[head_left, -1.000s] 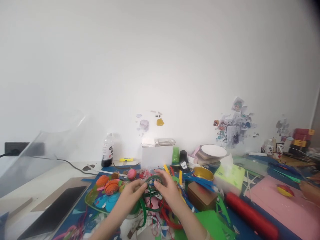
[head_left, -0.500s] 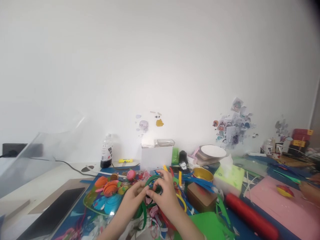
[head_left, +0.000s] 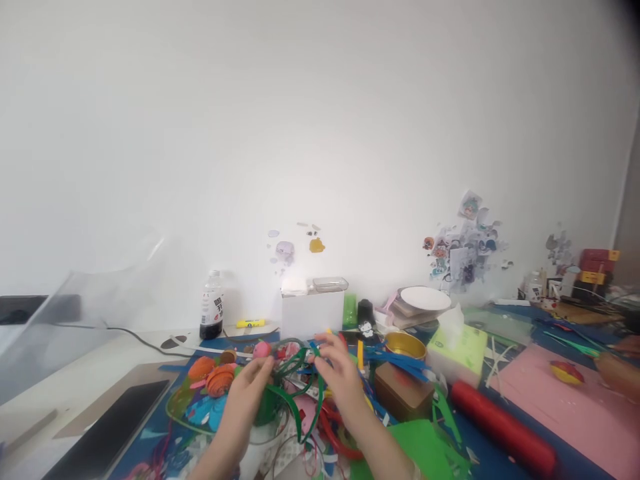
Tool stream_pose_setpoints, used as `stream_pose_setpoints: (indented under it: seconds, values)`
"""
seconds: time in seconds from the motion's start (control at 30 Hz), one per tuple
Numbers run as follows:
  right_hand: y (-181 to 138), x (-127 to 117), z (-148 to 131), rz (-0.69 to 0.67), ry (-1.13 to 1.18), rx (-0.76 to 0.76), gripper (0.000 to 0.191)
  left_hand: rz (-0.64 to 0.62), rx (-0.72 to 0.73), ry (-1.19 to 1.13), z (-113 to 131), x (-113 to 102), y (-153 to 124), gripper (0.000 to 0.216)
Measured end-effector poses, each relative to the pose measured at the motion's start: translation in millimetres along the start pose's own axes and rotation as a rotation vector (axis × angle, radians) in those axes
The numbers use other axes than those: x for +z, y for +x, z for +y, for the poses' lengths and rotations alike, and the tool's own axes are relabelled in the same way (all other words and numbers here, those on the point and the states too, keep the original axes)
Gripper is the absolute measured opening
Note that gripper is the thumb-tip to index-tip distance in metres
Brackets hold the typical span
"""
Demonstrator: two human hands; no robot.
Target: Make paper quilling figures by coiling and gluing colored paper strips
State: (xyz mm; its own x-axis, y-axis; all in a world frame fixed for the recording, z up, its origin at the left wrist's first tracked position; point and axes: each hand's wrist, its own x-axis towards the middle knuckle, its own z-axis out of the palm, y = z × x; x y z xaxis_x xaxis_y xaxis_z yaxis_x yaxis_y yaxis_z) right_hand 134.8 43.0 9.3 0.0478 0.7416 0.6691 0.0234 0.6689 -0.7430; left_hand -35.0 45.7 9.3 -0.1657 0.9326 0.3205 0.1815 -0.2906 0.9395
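Between my two hands a long green strip (head_left: 289,400) hangs in loose loops over the cluttered table. My left hand (head_left: 245,392) pinches one part of it, thumb and fingers together. On the other side my right hand (head_left: 341,379) grips the strip between thumb and forefinger, with the other fingers raised. A rolled green piece lies partly hidden beside my left hand. Left of that hand, a clear tray (head_left: 173,415) carries orange coils (head_left: 220,380) and blue coiled pieces (head_left: 215,408). Red strips (head_left: 334,430) lie below my right hand.
A brown box (head_left: 404,390), a gold tin (head_left: 406,345), a tissue pack (head_left: 463,353) and a red roll (head_left: 500,430) stand or lie to the right. A bottle (head_left: 212,305) and a white box (head_left: 313,316) stand by the wall. Another person's hand (head_left: 620,375) is at far right.
My hands have moved apart, the left one leftward. The green strip, earlier bunched as a coil between my fingers, now spreads in loose loops. The view has shifted slightly.
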Motion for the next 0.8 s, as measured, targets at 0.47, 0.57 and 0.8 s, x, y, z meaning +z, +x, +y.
stream_pose_setpoints:
  seconds: [0.47, 0.57, 0.8]
  values:
    - [7.8, -6.6, 3.1, 0.026, 0.106, 0.246, 0.03, -0.118, 0.058, -0.014, -3.9, 5.8, 1.3, 0.04]
    - [6.2, -2.8, 15.2, -0.057, 0.103, 0.287, 0.035, -0.243, 0.047, -0.086, -2.4, 9.8, -1.7, 0.04]
    - [1.8, -3.2, 10.7, -0.125, 0.215, 0.365, 0.034, -0.304, 0.013, -0.166, 12.0, 7.5, -7.6, 0.039]
